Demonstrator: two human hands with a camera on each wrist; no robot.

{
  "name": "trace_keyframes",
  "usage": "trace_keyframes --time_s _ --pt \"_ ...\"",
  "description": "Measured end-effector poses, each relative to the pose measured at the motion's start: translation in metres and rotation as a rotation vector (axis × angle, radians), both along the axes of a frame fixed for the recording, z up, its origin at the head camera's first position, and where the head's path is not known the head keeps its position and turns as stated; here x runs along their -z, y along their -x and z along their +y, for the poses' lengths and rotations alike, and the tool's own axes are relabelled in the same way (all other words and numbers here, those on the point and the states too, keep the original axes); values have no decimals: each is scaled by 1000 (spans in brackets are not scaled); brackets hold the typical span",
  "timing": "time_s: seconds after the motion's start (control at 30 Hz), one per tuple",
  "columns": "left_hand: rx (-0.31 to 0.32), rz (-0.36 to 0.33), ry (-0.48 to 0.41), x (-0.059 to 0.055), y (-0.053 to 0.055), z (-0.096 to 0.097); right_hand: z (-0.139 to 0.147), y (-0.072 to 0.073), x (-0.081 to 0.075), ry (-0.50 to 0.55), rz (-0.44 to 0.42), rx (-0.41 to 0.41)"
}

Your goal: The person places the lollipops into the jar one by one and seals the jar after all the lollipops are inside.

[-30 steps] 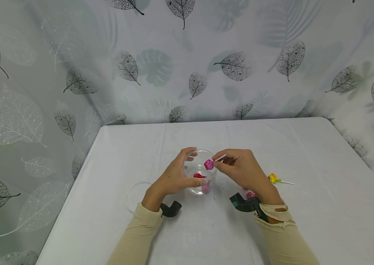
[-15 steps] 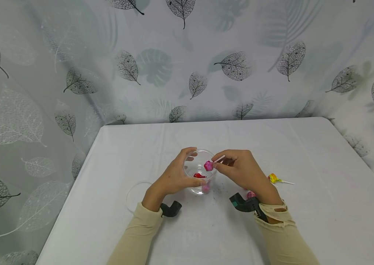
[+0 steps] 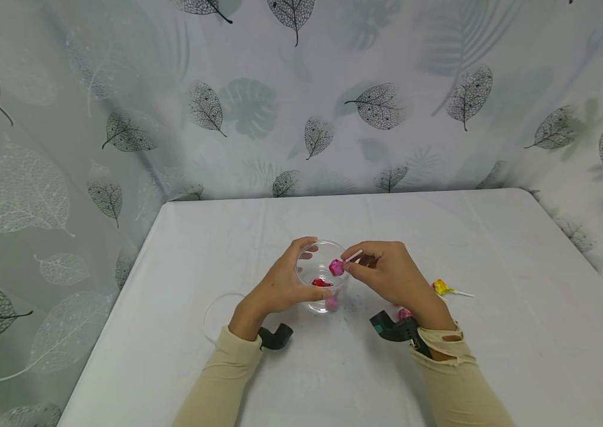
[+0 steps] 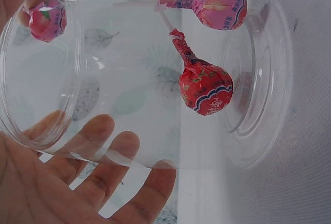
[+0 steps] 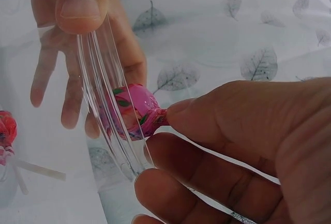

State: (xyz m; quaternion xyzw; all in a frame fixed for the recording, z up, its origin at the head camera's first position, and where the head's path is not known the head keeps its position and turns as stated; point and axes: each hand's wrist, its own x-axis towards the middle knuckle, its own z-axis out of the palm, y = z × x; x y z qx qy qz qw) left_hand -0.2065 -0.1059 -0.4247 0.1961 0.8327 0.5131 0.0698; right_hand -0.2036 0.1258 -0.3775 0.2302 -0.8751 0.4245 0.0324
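Observation:
My left hand holds a clear jar upright on the table, thumb on the near side and fingers around the far side. At the jar's mouth, my right hand pinches a pink-wrapped lollipop by its stick, close to the head. In the right wrist view the lollipop's head is partly behind the clear rim. The left wrist view shows a red lollipop and another pink lollipop inside the jar, heads near the bottom.
A yellow lollipop lies on the white table beyond my right wrist. Another pink-red lollipop is partly hidden by the right wrist camera. Left of the jar lies a thin clear ring-shaped item. Leaf-patterned curtains surround the table.
The pinched lollipop has dipped very slightly at the jar's mouth since one second ago. My left hand and the jar have stayed where they were.

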Motion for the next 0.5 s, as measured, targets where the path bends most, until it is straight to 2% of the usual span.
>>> trace_keyframes --time_s 0.17,0.3,0.5 --pt "9 -10 -12 -21 -11 2 0 0 0 -1 0 -1" --pt "13 1 -23 -27 -14 2 0 -1 -1 1 -3 -2" --pt "14 26 -5 4 2 -3 0 0 -1 -1 -2 -5"
